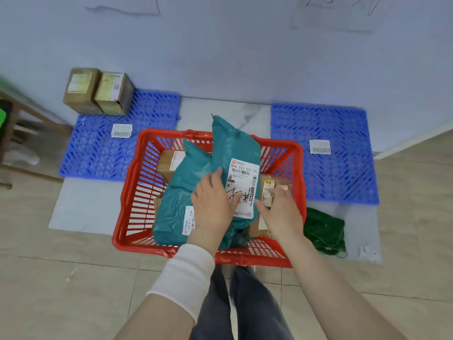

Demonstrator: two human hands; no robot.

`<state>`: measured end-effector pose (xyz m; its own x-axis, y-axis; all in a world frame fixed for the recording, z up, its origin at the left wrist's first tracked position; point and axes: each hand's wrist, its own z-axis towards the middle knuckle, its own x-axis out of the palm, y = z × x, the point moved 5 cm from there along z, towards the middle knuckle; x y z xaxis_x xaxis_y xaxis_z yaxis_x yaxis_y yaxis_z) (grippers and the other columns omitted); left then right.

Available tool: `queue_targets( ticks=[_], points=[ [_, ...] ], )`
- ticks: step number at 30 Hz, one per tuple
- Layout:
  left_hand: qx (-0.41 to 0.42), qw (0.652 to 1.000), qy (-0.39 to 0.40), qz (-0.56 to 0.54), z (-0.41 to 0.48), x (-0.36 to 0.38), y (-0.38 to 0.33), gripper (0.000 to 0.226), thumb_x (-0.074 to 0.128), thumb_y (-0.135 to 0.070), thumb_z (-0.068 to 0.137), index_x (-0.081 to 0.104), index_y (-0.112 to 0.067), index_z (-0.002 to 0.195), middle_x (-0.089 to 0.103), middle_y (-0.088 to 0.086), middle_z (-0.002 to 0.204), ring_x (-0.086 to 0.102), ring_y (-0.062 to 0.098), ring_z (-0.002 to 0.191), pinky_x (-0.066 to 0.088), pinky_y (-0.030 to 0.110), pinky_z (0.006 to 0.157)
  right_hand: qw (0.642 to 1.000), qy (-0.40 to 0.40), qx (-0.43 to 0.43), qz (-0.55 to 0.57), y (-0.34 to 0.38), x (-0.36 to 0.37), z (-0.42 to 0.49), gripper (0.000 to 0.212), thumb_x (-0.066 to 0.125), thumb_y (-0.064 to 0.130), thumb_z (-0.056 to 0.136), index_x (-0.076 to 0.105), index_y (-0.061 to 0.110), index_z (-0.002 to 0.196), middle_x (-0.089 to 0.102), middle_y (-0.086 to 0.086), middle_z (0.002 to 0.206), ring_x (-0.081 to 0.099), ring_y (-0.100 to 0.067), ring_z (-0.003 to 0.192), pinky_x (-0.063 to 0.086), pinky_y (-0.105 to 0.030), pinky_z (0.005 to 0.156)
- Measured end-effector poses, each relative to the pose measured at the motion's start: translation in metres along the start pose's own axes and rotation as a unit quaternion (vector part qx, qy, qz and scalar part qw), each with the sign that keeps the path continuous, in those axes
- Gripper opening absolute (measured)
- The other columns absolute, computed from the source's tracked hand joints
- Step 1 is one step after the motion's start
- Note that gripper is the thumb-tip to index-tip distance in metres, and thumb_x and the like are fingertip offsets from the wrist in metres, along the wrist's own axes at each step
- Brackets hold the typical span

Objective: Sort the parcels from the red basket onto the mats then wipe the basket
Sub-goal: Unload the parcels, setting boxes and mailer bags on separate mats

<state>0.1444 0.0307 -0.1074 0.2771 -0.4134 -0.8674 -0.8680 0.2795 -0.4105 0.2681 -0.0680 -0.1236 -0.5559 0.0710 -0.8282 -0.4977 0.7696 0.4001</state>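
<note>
Two blue mats lie on the floor against the wall, left mat point(103, 148) and right mat point(323, 153), well apart, each with a white barcode label on it. Between them and nearer to us sits the red basket point(132, 197), on a pale sheet on the tiled floor. We see two cardboard boxes point(98, 92) side by side, touching, at the far left corner of the left mat; the right mat carries only its label. Inside the basket are several parcels: a tall teal poly mailer point(235, 148) tilted up above the rim, a second teal mailer point(171, 212) lying at the near left, a third teal one point(193, 165) behind it, a brown box point(169, 163) at the far left, another brown box point(277, 185) at the right side. A dark green cloth point(323, 229) lies crumpled on the sheet just beside the basket's right wall. Our left hand point(213, 204), white sleeve on the forearm, is spread flat against the tall mailer's left side next to its shipping label point(242, 187). Our right hand point(279, 212) presses the mailer's lower right edge, fingers partly curled, thumb on the label corner. Both hands together hold the tall mailer, still over the basket.
</note>
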Motion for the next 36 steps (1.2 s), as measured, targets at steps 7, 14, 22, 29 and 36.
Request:
queue_targets(
  ticks=[7,14,22,29,36],
  points=[
    [-0.188,0.907,0.112,-0.359,-0.001,0.050,0.043,0.071,0.072,-0.035,0.076,0.037,-0.010,0.133,0.055,0.009,0.130,0.055,0.024,0.116,0.045,0.043,0.100,0.969,0.093,0.059,0.221,-0.016,0.049,0.013,0.029,0.058,0.041,0.086,0.064,0.013,0.094,0.066,-0.006,0.097,0.061,-0.021,0.089,0.047,-0.026,0.066],
    [-0.202,0.851,0.094,-0.475,-0.007,0.056,0.045,0.064,0.074,-0.033,0.074,0.042,-0.018,0.127,0.064,-0.004,0.110,0.065,0.007,0.094,0.055,0.020,0.076,0.925,0.092,0.078,0.361,-0.016,0.049,0.002,0.011,0.061,0.034,0.086,0.056,0.029,0.093,0.062,0.013,0.091,0.059,0.002,0.084,0.044,-0.010,0.059],
    [-0.129,0.784,0.086,-0.601,-0.020,0.007,-0.024,0.030,0.068,-0.027,0.080,0.056,-0.034,0.106,0.068,-0.006,0.102,0.068,-0.001,0.084,0.053,0.012,0.064,0.824,0.129,0.015,0.552,0.002,-0.027,-0.008,0.039,0.061,0.053,0.070,0.055,0.045,0.108,0.067,0.013,0.111,0.065,-0.005,0.098,0.054,-0.021,0.074],
    [-0.064,0.802,0.129,-0.580,0.003,0.026,-0.159,0.043,0.062,-0.042,0.082,0.051,-0.030,0.121,0.067,-0.005,0.111,0.068,0.006,0.094,0.056,0.022,0.075,0.814,0.015,0.019,0.581,-0.070,-0.119,0.040,0.015,0.051,0.039,0.089,0.054,0.042,0.103,0.065,0.016,0.106,0.064,-0.001,0.096,0.052,-0.022,0.078],
    [-0.077,0.824,0.121,-0.548,0.043,0.123,-0.284,0.019,0.053,-0.030,0.092,0.054,-0.023,0.110,0.066,-0.002,0.108,0.064,0.008,0.096,0.052,0.021,0.083,0.841,-0.023,0.057,0.538,-0.193,-0.170,0.124,0.010,0.048,0.043,0.091,0.057,0.043,0.095,0.065,0.011,0.108,0.062,-0.004,0.099,0.050,-0.023,0.079]
  ],
)
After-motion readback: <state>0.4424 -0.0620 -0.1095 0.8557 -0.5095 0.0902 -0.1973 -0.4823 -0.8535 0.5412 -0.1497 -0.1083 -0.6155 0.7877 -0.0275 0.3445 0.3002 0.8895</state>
